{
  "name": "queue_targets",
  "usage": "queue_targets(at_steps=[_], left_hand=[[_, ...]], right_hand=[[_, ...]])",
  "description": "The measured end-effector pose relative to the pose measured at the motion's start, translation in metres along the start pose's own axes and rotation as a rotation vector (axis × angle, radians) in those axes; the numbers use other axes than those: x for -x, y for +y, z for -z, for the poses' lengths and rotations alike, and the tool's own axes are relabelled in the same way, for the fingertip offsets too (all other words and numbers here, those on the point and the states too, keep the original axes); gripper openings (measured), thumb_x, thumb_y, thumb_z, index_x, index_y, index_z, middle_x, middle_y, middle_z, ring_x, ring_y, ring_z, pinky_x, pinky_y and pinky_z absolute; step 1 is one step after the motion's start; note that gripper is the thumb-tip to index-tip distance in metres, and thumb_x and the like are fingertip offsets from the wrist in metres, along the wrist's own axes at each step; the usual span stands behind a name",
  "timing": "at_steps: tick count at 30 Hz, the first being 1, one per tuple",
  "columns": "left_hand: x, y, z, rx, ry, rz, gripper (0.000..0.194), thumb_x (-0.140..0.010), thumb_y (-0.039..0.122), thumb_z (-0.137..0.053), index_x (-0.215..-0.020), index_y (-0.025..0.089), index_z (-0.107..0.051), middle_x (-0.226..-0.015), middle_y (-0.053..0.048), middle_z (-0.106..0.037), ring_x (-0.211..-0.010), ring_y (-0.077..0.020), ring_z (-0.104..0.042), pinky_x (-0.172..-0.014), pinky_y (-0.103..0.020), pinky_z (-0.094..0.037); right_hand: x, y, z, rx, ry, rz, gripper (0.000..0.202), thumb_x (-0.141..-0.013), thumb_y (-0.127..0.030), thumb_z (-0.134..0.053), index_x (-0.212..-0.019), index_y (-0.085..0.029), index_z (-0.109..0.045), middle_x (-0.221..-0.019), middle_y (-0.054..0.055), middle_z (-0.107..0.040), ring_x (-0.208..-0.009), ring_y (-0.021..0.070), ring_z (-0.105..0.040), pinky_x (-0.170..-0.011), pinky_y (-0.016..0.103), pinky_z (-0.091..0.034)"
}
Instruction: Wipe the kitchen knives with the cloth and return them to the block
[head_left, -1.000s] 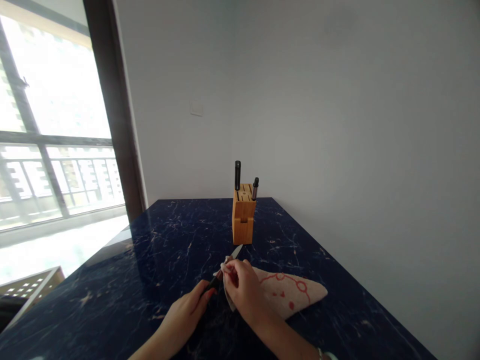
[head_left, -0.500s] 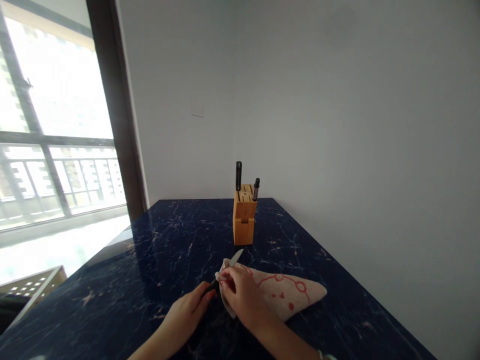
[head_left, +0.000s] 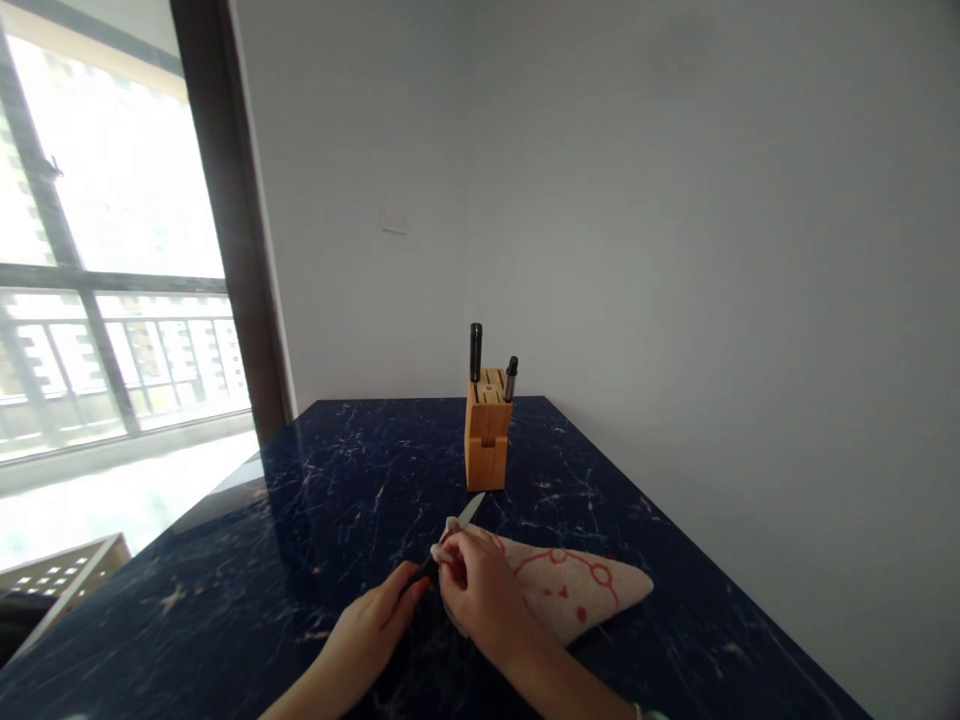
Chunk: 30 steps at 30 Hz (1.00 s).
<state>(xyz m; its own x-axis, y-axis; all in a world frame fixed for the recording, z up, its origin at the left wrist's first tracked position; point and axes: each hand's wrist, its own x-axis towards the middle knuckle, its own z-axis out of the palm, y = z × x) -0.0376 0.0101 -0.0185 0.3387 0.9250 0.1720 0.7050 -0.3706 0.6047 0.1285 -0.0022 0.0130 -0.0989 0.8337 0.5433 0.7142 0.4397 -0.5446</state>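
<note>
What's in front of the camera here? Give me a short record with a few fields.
Setting: dark marbled table by a white wall, window to the left
Left hand: holds the dark handle of a small knife, blade pointing away toward the block
Right hand: pinches a cloth around the blade near the handle
Cloth: beige with red pattern, its far end lying on the table
Knife block: wooden, upright behind the hands, two dark handles sticking out of the top
</note>
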Motion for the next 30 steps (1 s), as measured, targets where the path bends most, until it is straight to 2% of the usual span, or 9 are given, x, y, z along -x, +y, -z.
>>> queue_targets(at_steps=[3,7,12,17,22,27,30], left_hand=[[0.000,0.001,0.001,0.047,-0.015,-0.023,0.028,-0.086,0.037,-0.032,-0.104,0.024,-0.051,-0.092,0.000,-0.067,-0.082,-0.0149,-0.062,-0.072,-0.022,-0.042],[-0.002,-0.001,-0.001,0.123,-0.009,-0.026,0.029,-0.087,0.040,-0.031,-0.097,0.023,-0.052,-0.078,0.002,-0.065,-0.070,-0.0132,-0.060,-0.063,-0.020,-0.041],[-0.005,-0.005,-0.005,0.147,0.005,-0.001,0.033,-0.088,0.042,-0.027,-0.097,0.022,-0.052,-0.063,0.004,-0.061,-0.059,-0.0128,-0.057,-0.054,-0.020,-0.039],[-0.003,-0.003,-0.002,0.053,-0.012,-0.024,0.028,-0.087,0.037,-0.032,-0.100,0.022,-0.051,-0.075,0.000,-0.065,-0.067,-0.0144,-0.060,-0.061,-0.021,-0.040],[-0.001,0.001,0.001,0.008,-0.051,-0.036,0.028,-0.087,0.037,-0.031,-0.097,0.023,-0.052,-0.084,-0.002,-0.067,-0.077,-0.0163,-0.062,-0.067,-0.023,-0.041],[-0.003,-0.002,-0.001,0.004,-0.037,-0.020,0.031,-0.087,0.037,-0.031,-0.105,0.021,-0.050,-0.092,-0.004,-0.067,-0.081,-0.0169,-0.062,-0.071,-0.024,-0.042],[-0.002,-0.002,-0.001,0.023,-0.032,-0.020,0.030,-0.086,0.037,-0.031,-0.103,0.022,-0.051,-0.091,-0.003,-0.067,-0.082,-0.0169,-0.062,-0.072,-0.024,-0.042]], right_hand=[[0.000,0.002,-0.002,-0.002,-0.006,0.031,0.012,-0.076,-0.010,-0.047,-0.078,-0.019,-0.055,-0.082,0.003,-0.060,-0.086,0.0164,-0.053,-0.083,0.030,-0.036],[0.001,0.007,-0.004,0.034,-0.034,-0.002,0.012,-0.068,-0.008,-0.051,-0.071,-0.019,-0.053,-0.076,0.001,-0.059,-0.081,0.0172,-0.053,-0.077,0.030,-0.037],[0.000,0.006,0.001,-0.025,0.042,-0.032,0.012,-0.069,-0.010,-0.050,-0.074,-0.020,-0.054,-0.079,0.002,-0.058,-0.080,0.0163,-0.053,-0.075,0.027,-0.039],[-0.002,0.000,0.005,-0.073,0.011,-0.015,0.010,-0.077,-0.016,-0.048,-0.079,-0.020,-0.057,-0.080,0.002,-0.060,-0.082,0.0165,-0.055,-0.079,0.029,-0.039],[-0.001,-0.001,0.004,-0.035,-0.058,-0.051,0.011,-0.073,-0.013,-0.051,-0.078,-0.019,-0.058,-0.077,0.003,-0.061,-0.082,0.0184,-0.054,-0.079,0.031,-0.039],[0.001,-0.002,0.004,-0.073,-0.009,-0.028,0.013,-0.077,-0.013,-0.048,-0.082,-0.020,-0.058,-0.085,0.004,-0.061,-0.087,0.0174,-0.054,-0.083,0.031,-0.037],[0.002,-0.003,0.004,-0.072,-0.032,-0.030,0.014,-0.078,-0.014,-0.047,-0.082,-0.020,-0.058,-0.084,0.003,-0.061,-0.086,0.0174,-0.054,-0.083,0.032,-0.037]])
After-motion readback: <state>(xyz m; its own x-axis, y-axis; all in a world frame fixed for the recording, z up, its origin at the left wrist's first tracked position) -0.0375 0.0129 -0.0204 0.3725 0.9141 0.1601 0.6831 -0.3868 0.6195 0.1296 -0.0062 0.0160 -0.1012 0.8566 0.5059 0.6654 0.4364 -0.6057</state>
